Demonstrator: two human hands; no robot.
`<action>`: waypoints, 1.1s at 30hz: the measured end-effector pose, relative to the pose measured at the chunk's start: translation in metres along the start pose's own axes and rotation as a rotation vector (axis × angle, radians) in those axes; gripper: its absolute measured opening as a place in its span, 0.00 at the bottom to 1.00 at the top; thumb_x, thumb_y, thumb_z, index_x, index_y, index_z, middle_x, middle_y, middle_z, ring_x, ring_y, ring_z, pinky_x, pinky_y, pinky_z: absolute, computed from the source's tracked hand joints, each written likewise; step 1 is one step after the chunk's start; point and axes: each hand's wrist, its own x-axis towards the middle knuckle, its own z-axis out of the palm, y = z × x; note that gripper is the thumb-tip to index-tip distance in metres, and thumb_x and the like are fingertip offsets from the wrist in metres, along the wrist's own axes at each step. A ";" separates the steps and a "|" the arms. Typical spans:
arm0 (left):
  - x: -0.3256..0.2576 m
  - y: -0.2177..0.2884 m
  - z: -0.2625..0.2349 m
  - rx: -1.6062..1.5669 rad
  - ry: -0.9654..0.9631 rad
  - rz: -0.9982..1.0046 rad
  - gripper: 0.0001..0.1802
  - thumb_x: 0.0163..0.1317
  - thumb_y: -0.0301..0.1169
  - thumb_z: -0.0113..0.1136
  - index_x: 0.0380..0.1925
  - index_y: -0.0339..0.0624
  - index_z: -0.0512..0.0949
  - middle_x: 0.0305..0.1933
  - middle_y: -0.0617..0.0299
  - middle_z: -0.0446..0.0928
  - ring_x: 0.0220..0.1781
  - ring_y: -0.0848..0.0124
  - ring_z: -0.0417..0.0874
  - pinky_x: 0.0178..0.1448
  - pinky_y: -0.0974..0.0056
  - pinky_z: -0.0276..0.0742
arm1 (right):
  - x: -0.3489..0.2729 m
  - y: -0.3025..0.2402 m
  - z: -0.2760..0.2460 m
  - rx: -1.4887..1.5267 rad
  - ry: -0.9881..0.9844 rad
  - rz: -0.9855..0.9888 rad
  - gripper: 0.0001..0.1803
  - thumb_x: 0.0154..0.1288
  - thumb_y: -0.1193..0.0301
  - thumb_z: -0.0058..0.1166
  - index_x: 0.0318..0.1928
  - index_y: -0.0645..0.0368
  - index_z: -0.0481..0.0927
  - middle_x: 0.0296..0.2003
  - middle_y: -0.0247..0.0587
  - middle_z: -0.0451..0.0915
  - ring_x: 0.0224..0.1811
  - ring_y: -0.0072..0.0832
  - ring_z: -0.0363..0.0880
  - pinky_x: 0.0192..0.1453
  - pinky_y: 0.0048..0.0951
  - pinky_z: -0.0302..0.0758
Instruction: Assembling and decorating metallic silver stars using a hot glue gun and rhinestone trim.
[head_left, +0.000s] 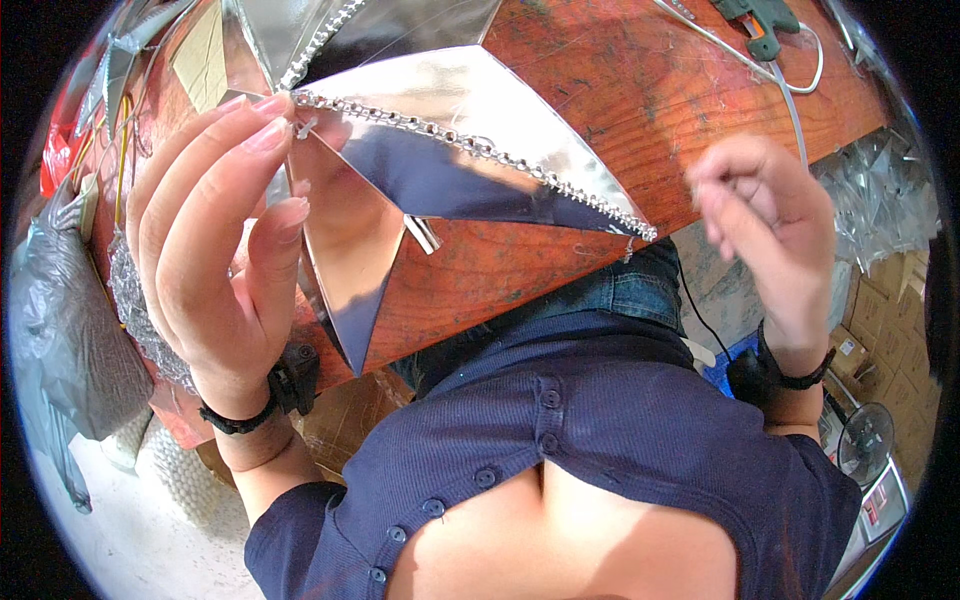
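Silver star (400, 155); top cut off

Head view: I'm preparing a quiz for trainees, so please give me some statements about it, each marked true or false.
1. The left hand has its fingertips at the shiny star's centre. True.
2. The right hand grips the glue gun. False: the glue gun lies apart from that hand, on the table.
3. A silver chain runs along an arm of the star. True.
4. The table top is white. False: it is reddish-brown wood.
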 end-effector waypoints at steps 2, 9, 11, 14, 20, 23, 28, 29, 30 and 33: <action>-0.001 0.000 0.000 0.020 -0.027 0.001 0.13 0.61 0.32 0.58 0.42 0.37 0.76 0.44 0.53 0.80 0.48 0.57 0.79 0.53 0.60 0.73 | -0.001 -0.007 -0.007 0.142 -0.286 0.211 0.05 0.61 0.79 0.53 0.38 0.64 0.77 0.26 0.28 0.75 0.25 0.12 0.70 0.28 0.14 0.66; -0.002 -0.002 0.003 -0.029 0.045 0.007 0.13 0.61 0.33 0.57 0.42 0.37 0.77 0.45 0.53 0.80 0.48 0.57 0.79 0.53 0.60 0.73 | 0.003 -0.006 0.007 0.256 -0.300 0.376 0.08 0.60 0.73 0.58 0.38 0.64 0.77 0.25 0.29 0.75 0.24 0.11 0.71 0.25 0.12 0.64; -0.002 -0.002 0.002 -0.005 0.010 0.003 0.13 0.61 0.34 0.57 0.42 0.37 0.77 0.45 0.53 0.80 0.48 0.57 0.79 0.53 0.60 0.73 | 0.003 -0.004 0.009 0.274 -0.302 0.341 0.08 0.60 0.72 0.58 0.37 0.63 0.77 0.25 0.28 0.75 0.24 0.10 0.70 0.24 0.12 0.64; -0.003 -0.003 0.002 -0.017 0.013 0.008 0.13 0.61 0.33 0.57 0.42 0.37 0.77 0.45 0.53 0.80 0.48 0.57 0.79 0.53 0.60 0.73 | 0.003 -0.004 0.010 0.299 -0.278 0.325 0.08 0.60 0.73 0.58 0.37 0.63 0.76 0.25 0.28 0.75 0.24 0.11 0.70 0.24 0.12 0.64; -0.004 -0.001 0.003 -0.027 0.036 -0.001 0.13 0.61 0.34 0.57 0.42 0.37 0.77 0.45 0.53 0.80 0.48 0.57 0.79 0.53 0.60 0.73 | 0.004 -0.003 0.011 0.357 -0.254 0.304 0.07 0.59 0.74 0.58 0.37 0.63 0.75 0.26 0.31 0.76 0.24 0.11 0.71 0.24 0.12 0.65; -0.003 -0.001 0.002 -0.011 0.020 -0.003 0.13 0.61 0.34 0.57 0.42 0.37 0.77 0.45 0.53 0.80 0.48 0.57 0.79 0.53 0.60 0.73 | 0.006 -0.004 0.011 0.381 -0.262 0.324 0.08 0.60 0.75 0.58 0.37 0.64 0.76 0.26 0.31 0.76 0.24 0.12 0.71 0.25 0.12 0.66; -0.002 0.000 0.002 -0.011 0.011 -0.010 0.13 0.60 0.33 0.58 0.42 0.37 0.77 0.45 0.52 0.80 0.48 0.56 0.79 0.53 0.59 0.73 | 0.007 -0.003 0.009 0.357 -0.292 0.316 0.09 0.60 0.75 0.57 0.39 0.66 0.76 0.27 0.32 0.77 0.24 0.12 0.71 0.25 0.12 0.66; -0.002 0.000 0.002 -0.013 0.012 -0.009 0.13 0.60 0.33 0.58 0.42 0.37 0.77 0.45 0.52 0.80 0.48 0.56 0.79 0.53 0.59 0.73 | 0.007 -0.003 0.008 0.355 -0.301 0.317 0.09 0.60 0.75 0.57 0.40 0.66 0.76 0.27 0.33 0.77 0.24 0.12 0.71 0.25 0.12 0.66; -0.002 -0.001 0.002 -0.017 0.015 -0.001 0.13 0.60 0.33 0.58 0.42 0.37 0.77 0.45 0.52 0.80 0.48 0.56 0.79 0.53 0.59 0.74 | 0.007 -0.002 0.007 0.354 -0.299 0.317 0.09 0.60 0.75 0.57 0.40 0.66 0.76 0.27 0.33 0.77 0.24 0.12 0.71 0.25 0.12 0.66; -0.002 -0.001 0.001 -0.017 0.007 -0.003 0.13 0.60 0.33 0.58 0.42 0.36 0.77 0.45 0.52 0.80 0.48 0.56 0.79 0.53 0.59 0.74 | 0.008 -0.001 0.005 0.350 -0.321 0.318 0.10 0.60 0.75 0.56 0.41 0.67 0.76 0.28 0.34 0.78 0.25 0.13 0.72 0.25 0.13 0.66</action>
